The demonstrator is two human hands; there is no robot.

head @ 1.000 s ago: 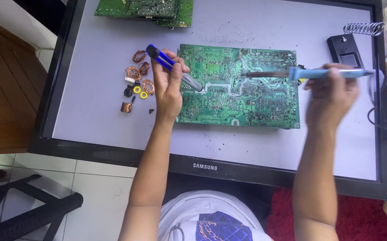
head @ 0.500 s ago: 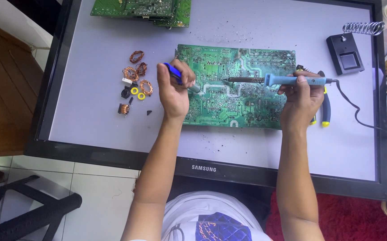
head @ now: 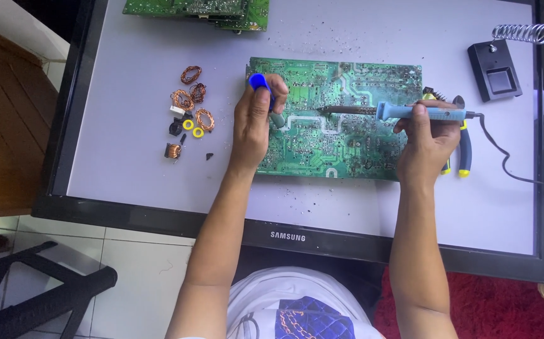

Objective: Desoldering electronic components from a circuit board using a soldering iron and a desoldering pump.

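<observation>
Over the green rectangular circuit board (head: 347, 144), my right hand (head: 427, 141) grips the blue-handled soldering iron (head: 410, 113), my left hand (head: 254, 125) clamps the blue desoldering pump (head: 261, 85); mid-desoldering, next needs tip-to-joint alignment.

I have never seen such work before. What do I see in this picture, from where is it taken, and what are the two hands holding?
The picture comes from a camera worn on the person's head, looking down at their own two bare hands. There is no machine here.

The work surface is a flat screen panel laid on its back, with a pale face and a black frame. On it lies a green circuit board.

The right hand holds a soldering iron with a light blue handle; its metal tip rests on the board. The left hand holds a blue tool, upright against the board.

To the left lie small copper wire coils and yellow rings. To the right are pliers and a black iron stand with a spring. More green boards lie at the top edge.
</observation>
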